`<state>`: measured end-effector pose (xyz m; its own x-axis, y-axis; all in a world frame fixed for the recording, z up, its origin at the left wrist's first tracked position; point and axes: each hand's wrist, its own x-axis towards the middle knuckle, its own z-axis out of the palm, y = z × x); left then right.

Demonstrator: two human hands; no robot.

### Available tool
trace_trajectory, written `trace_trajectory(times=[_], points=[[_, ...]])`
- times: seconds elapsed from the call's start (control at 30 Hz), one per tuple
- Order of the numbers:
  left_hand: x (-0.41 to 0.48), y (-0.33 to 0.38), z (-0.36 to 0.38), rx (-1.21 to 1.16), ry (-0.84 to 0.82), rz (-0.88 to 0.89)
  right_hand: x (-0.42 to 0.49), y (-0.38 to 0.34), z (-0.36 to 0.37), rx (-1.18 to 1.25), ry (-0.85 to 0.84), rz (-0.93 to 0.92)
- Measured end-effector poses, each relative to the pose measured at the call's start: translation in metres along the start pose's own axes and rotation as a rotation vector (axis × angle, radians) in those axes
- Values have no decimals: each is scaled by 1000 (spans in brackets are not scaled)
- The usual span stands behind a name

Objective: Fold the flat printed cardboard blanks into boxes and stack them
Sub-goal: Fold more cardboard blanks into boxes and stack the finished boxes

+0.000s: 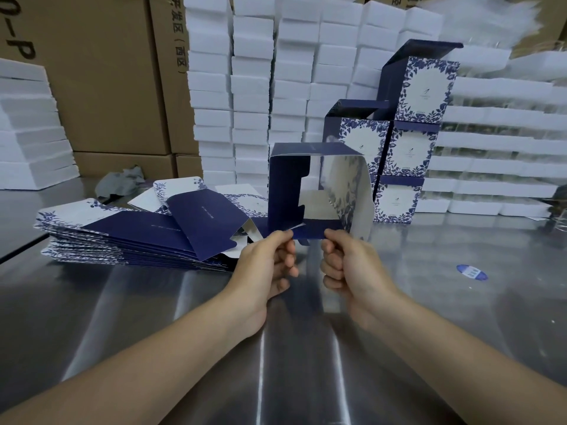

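I hold the half-opened box (pixel 285 185) upright in the middle of the scene. Its open end faces me, so I can look through to the white inside and see which flap goes where. I cannot tell whether its lower edge touches the counter (pixel 276 348).

My left hand (pixel 270 259) pinches the loose flap at the near lower left corner, fingers (pixel 283 240) clamped on the card against the thumb. My right hand (pixel 346 265) grips the navy lower edge just to the right of that, its fingers curled and clamped the same way. Gripping low with the hands close together should keep the sleeve square. It also puts the bottom flaps right where I need them for tucking.

The pile of flat blanks (pixel 122 237) lies on the left, just beside my left hand, so the next one is an easy reach. The finished boxes (pixel 405 148) stand stacked at the far right against the white foam blocks (pixel 254 87), clear of my folding space. The bottom is not closed yet, so I judge this box about half done.
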<state>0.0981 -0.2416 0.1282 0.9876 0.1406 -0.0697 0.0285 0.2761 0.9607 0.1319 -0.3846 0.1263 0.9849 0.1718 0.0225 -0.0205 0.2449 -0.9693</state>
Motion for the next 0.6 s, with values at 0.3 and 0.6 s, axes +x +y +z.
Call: trace_trajectory(times=[0.3,0.6], points=[[-4,2,3,100,-32,73,-6,4,8,-47,-86,30],[-2,-5,7,70,-131,44,-5,1,3,-83,-119,-8]])
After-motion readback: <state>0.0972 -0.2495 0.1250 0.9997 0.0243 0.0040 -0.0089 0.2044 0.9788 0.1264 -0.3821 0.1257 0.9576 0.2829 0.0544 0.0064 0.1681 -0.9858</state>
